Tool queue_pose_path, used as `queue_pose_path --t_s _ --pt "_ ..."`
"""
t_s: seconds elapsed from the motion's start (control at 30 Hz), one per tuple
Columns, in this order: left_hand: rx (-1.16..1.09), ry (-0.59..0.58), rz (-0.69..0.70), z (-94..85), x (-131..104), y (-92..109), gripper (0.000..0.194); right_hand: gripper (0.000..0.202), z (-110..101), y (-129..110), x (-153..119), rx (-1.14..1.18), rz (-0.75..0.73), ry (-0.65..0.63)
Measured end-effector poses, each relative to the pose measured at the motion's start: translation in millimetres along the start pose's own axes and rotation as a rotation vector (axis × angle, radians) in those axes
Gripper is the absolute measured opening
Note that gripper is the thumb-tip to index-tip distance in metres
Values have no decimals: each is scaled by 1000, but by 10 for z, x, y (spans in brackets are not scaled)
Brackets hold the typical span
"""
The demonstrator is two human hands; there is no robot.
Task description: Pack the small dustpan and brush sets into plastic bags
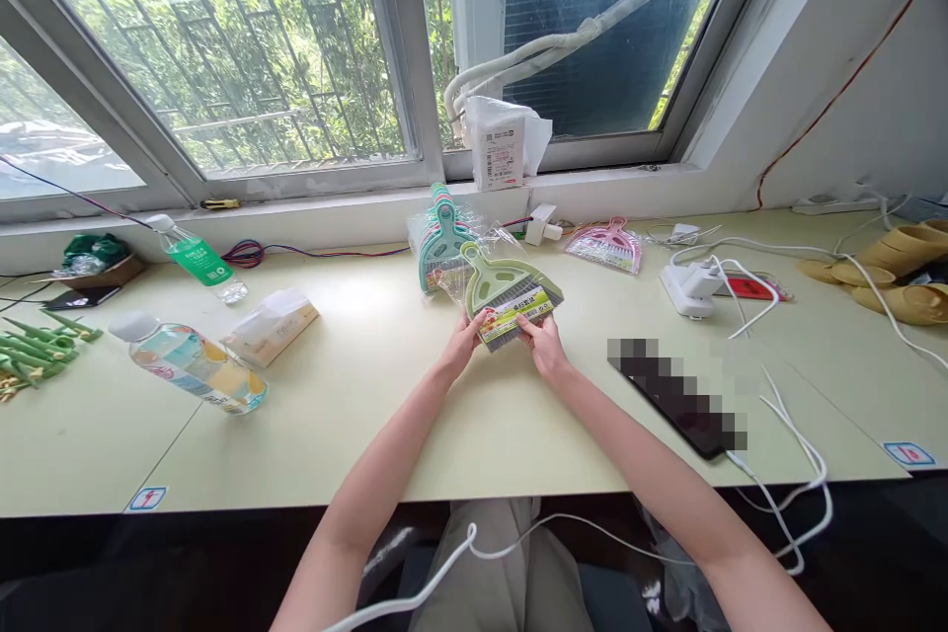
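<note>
A green dustpan and brush set (510, 291) with a yellow label and grey bristles is held up over the table, tilted, its handle pointing away from me. My left hand (463, 346) grips its lower left edge, thumb on the front. On the lower right edge, my right hand (544, 344) is closed with its thumb by the label. Clear plastic film shows around the set's handle. Just behind it stands a stack of teal dustpan sets (442, 242) in plastic wrap, partly covered by the green one. A pink dustpan set (608, 245) lies farther right by the wall.
To the left are a juice bottle (197, 365), a tissue pack (273, 328) and a green-labelled bottle (198, 262). On the right, a phone (677, 400) lies with its cable, near a white power strip (688, 291) and loose cords. Another tissue pack (505, 153) stands on the sill.
</note>
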State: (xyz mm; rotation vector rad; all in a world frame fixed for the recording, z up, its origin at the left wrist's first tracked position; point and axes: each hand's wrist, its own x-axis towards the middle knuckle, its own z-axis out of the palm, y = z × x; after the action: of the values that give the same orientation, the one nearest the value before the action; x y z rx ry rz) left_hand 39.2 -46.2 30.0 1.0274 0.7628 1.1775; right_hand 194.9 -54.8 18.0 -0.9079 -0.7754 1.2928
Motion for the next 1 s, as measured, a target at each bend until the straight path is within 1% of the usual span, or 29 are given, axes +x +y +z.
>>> queue_pose_path --t_s 0.07,0.13,0.2,0.3,0.37,0.4,0.5,0.53,0.6,0.7,0.77,0.8,0.9,1.0 --pt "37 -2 -12 38 -31 -35 55 49 -11 -10 3 3 -8 14" --pt "55 -6 -28 88 -58 -76 55 45 -31 -22 17 4 -24 28" --pt "49 -33 -55 127 -75 -103 56 42 -53 -24 37 -3 -45 46" --pt "35 -103 -119 142 -72 -111 55 42 -75 -4 64 -7 -55 85" --pt "33 -97 -148 129 -54 -104 53 43 -78 9 74 10 -46 107" --pt "28 -70 -139 119 -44 -99 52 43 -76 12 75 20 -43 111" --pt "15 3 -47 100 -33 -79 52 43 -61 3 64 20 -37 77" --pt "28 1 -29 101 -41 -68 53 42 -57 -4 57 13 -38 64" --pt "76 -35 -38 120 -74 -41 57 44 -56 -17 50 6 -41 55" --pt "107 -148 -80 182 -134 -7 64 46 -81 -29 68 25 -49 83" --pt "85 -199 -88 226 -158 1 64 47 -103 -33 95 42 -55 98" --pt "76 -199 -87 241 -162 0 62 47 -112 -35 109 49 -57 101" --pt "72 -144 -77 258 -156 -9 56 47 -115 -39 129 66 -48 98" --pt "99 -140 -76 244 -147 -17 59 46 -95 -42 116 97 -48 100"
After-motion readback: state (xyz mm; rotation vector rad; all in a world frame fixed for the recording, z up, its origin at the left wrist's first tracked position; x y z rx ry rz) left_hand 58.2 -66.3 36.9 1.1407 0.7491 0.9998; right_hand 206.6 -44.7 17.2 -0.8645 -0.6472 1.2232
